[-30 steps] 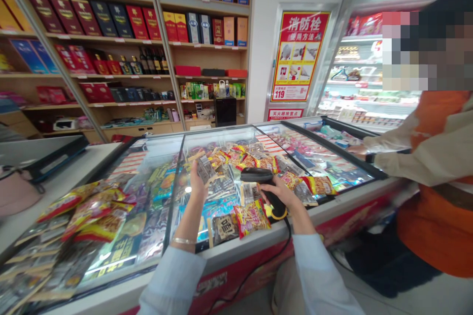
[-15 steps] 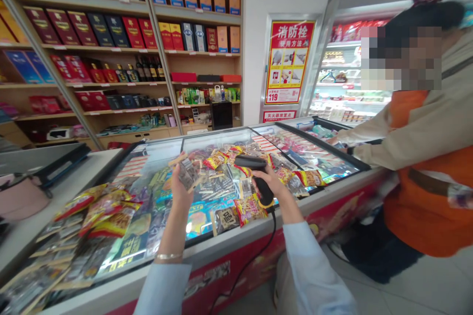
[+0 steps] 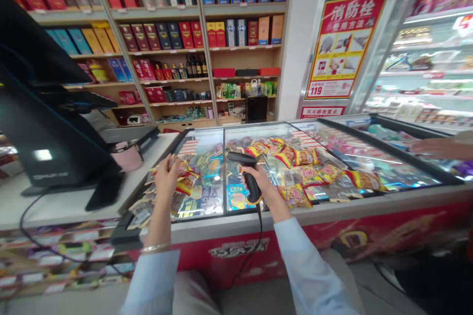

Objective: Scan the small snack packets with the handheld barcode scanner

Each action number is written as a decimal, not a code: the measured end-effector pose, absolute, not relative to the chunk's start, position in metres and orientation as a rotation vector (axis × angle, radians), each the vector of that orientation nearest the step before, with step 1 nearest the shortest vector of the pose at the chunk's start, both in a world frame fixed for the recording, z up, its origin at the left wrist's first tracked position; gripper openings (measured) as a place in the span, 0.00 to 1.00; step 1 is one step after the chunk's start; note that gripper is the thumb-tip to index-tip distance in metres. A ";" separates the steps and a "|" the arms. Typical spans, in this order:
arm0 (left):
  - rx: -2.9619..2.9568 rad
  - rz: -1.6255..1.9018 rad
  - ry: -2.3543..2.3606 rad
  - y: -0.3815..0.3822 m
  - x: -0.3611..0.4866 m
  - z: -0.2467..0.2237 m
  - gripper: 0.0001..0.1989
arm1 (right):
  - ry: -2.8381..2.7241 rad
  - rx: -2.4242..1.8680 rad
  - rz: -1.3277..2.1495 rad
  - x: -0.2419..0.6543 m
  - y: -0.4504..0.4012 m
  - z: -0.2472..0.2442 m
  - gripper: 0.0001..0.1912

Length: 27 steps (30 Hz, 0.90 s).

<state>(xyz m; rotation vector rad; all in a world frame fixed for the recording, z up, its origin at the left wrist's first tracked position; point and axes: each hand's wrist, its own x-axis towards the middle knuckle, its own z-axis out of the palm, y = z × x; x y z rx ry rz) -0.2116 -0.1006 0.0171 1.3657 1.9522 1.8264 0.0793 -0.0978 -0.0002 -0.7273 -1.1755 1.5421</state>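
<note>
Two hands over glass-topped chest freezer (image 3: 369, 196); black POS terminal (image 3: 48, 147) at far left. Left hand (image 3: 166, 177) raised, fingers curled, can't tell if holding anything. Right hand (image 3: 256, 178) closed round corded barcode scanner (image 3: 240, 158). Snack packets (image 3: 295, 157) fill freezer; co-worker's hand (image 3: 436, 148) far right.

**Handheld barcode scanner** (image 3: 247, 170): black, pistol-grip, yellow collar at the butt, nose pointing left; held firmly in the right hand (image 3: 263, 182) just above the glass lid of a chest freezer (image 3: 258, 124). Black cable (image 3: 260, 226) hangs from the butt.

**Small flat packet** (image 3: 176, 163): mostly hidden, colour unclear; pinched upright in the left hand (image 3: 165, 177).
</note>
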 end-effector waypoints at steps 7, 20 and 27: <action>1.752 1.687 2.302 -0.106 -0.252 0.018 0.26 | -1.128 -0.700 1.653 0.029 -0.093 -0.016 0.13; 2.195 1.129 2.335 -0.064 -0.239 -0.019 0.20 | -1.079 -0.734 1.718 0.008 -0.086 -0.033 0.14; 2.174 0.853 2.473 -0.069 -0.239 -0.006 0.26 | -1.094 -0.746 1.707 0.007 -0.085 -0.031 0.14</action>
